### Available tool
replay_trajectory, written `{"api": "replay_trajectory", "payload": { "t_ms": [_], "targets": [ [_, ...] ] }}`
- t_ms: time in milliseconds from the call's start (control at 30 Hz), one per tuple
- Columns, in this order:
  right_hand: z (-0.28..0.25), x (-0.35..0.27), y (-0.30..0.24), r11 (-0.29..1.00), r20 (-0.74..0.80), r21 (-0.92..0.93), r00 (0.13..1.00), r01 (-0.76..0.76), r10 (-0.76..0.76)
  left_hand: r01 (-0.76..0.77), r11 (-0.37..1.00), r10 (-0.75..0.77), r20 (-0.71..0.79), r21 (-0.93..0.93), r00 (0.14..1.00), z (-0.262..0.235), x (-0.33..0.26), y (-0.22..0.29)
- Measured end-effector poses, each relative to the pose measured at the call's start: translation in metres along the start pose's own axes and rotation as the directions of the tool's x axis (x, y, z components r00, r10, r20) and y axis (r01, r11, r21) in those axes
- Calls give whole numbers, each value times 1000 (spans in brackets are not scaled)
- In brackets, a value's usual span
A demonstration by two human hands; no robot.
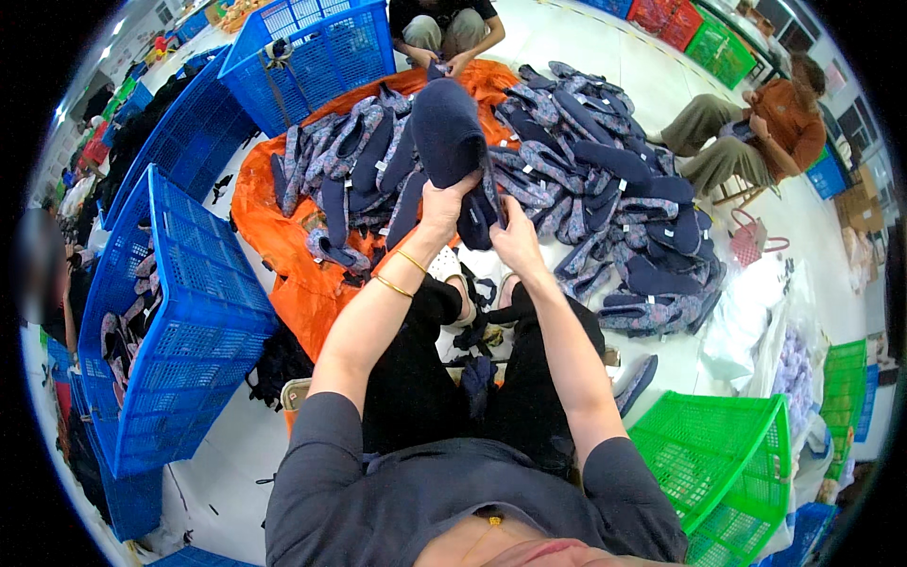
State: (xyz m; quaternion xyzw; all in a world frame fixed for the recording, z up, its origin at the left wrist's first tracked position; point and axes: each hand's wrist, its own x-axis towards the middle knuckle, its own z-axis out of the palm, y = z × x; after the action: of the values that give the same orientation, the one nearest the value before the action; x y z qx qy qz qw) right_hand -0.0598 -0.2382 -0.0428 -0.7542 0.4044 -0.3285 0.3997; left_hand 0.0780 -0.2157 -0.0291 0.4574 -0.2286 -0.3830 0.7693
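Note:
My left hand (446,200) is wrapped around a navy slipper (442,113), its rounded end pointing away from me. Against the dark fabric hanging at its near end, my right hand (515,231) is closed, pinching the edge; the fingertips are partly hidden. I cannot tell whether that hanging part belongs to the same slipper or a second one. Below and around my hands lies a big heap of slippers (652,222) with flowered uppers, navy soles and small white tags. Part of the heap rests on an orange sheet (293,274).
Blue crates (203,312) stand at left, one holding flowered slippers; another blue crate (316,71) is at the far left. A green crate (713,454) sits near right. One person (444,28) crouches opposite, touching dark fabric; another person (789,123) sits at right. Dark scraps (482,340) lie between my feet.

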Motion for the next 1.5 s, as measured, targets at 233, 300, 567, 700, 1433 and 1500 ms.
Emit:
{"api": "replay_trajectory", "payload": {
  "t_ms": [233, 300, 567, 700, 1433, 1500],
  "targets": [
    [2, -4, -15, 801, 248, 567, 967, -189, 53, 124, 981, -124, 4, -147, 992, -21, 26, 14],
    [-20, 1, -15, 664, 481, 612, 869, -430, 120, 207, 943, -189, 91, -261, 978, -16, 15, 21],
    [-81, 22, 47, 924, 286, -6, 884, -383, 369, -499, 220, -608, 518, 838, 602, -34, -19, -15],
    [-55, 51, 16, 856, 448, -480, 784, -194, 429, -467, 459, -806, 575, 756, 140, -4, -54, -9],
    [-126, 195, 399, 831, -262, -137, 829, -540, 495, -500, 863, 359, 788, -76, 500, 37, -61, 56],
    [-126, 229, 414, 847, -357, -304, 877, -436, 322, -309, 913, 400, 443, -266, 802, 58, -64, 53]
  ]
}}
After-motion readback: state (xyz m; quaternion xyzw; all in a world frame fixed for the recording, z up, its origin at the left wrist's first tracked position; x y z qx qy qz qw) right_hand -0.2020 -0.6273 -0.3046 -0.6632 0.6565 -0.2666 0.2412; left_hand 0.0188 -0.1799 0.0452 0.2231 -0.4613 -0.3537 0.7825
